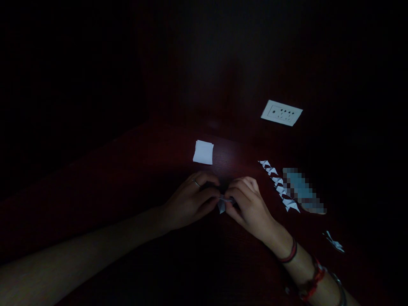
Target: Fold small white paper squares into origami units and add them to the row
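Observation:
My left hand (191,202) and my right hand (248,204) meet at the middle of a dark reddish table (143,161). Both pinch a small folded white paper piece (222,205) between their fingertips; most of it is hidden by the fingers. A ring shows on my left hand, and red bands circle my right wrist. A small stack of white paper squares (203,152) lies just beyond my hands, untouched.
A row of several folded white paper pieces (280,187) lies to the right of my hands, beside a blurred-out patch. One more folded piece (334,242) sits at the right. A white socket plate (281,112) is set in the surface further back. The surroundings are very dark.

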A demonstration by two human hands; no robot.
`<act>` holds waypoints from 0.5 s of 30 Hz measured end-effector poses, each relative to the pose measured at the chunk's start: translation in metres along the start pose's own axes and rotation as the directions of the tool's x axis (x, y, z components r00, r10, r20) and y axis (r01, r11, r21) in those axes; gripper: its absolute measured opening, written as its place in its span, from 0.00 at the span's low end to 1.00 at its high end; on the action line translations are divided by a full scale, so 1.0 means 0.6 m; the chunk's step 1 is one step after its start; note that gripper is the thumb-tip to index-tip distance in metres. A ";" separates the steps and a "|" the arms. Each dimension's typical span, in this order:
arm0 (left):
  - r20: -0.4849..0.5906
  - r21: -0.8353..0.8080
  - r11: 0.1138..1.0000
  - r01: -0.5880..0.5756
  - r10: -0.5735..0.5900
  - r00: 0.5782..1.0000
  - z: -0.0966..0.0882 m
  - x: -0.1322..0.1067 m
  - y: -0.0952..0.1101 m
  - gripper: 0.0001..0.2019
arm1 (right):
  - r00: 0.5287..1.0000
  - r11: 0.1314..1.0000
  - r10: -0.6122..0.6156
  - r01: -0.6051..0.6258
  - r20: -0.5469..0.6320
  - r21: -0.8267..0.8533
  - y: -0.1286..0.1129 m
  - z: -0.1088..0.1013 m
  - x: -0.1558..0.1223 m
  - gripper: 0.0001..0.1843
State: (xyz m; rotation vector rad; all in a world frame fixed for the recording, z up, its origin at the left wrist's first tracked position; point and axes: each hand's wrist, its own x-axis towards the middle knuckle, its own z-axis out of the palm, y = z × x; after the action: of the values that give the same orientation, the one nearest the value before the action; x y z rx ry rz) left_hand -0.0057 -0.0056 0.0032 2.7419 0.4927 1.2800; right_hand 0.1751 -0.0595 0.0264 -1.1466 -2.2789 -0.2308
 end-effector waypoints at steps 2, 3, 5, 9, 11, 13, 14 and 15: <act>0.002 0.003 1.000 0.002 -0.002 1.000 -0.001 0.000 0.000 0.05 | 1.000 1.000 -0.005 0.005 0.000 -0.009 0.001 0.001 0.000 0.03; 0.001 0.007 1.000 0.004 -0.004 1.000 -0.001 0.001 0.000 0.05 | 1.000 1.000 -0.008 0.008 -0.002 -0.011 0.001 0.001 0.000 0.03; -0.006 0.017 1.000 0.005 -0.005 1.000 -0.001 0.000 -0.001 0.05 | 1.000 1.000 -0.010 0.010 -0.009 -0.011 0.002 0.001 -0.001 0.04; -0.003 0.031 1.000 0.003 -0.003 1.000 -0.001 0.000 -0.004 0.04 | 1.000 1.000 0.003 -0.003 -0.022 -0.001 0.002 0.000 -0.003 0.04; 0.002 0.034 0.999 0.000 -0.001 1.000 0.000 0.000 -0.004 0.04 | 1.000 1.000 0.001 -0.001 -0.020 0.002 0.002 0.000 -0.003 0.04; 0.000 0.036 0.999 -0.003 0.003 1.000 0.000 0.000 -0.004 0.04 | 1.000 1.000 -0.005 0.005 -0.017 -0.001 0.002 0.000 -0.003 0.04; -0.002 0.036 0.999 -0.003 0.003 1.000 0.000 0.000 -0.003 0.04 | 1.000 1.000 -0.007 0.007 -0.016 -0.004 0.001 0.000 -0.002 0.04; -0.001 0.036 0.999 -0.002 0.002 1.000 0.000 0.000 -0.003 0.04 | 1.000 1.000 -0.007 0.007 -0.016 -0.007 0.001 0.000 -0.002 0.05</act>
State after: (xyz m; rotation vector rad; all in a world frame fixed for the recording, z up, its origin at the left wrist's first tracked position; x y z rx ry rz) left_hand -0.0058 -0.0036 0.0028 2.7711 0.5180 1.2863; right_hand 0.1760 -0.0596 0.0257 -1.1359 -2.2704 -0.2496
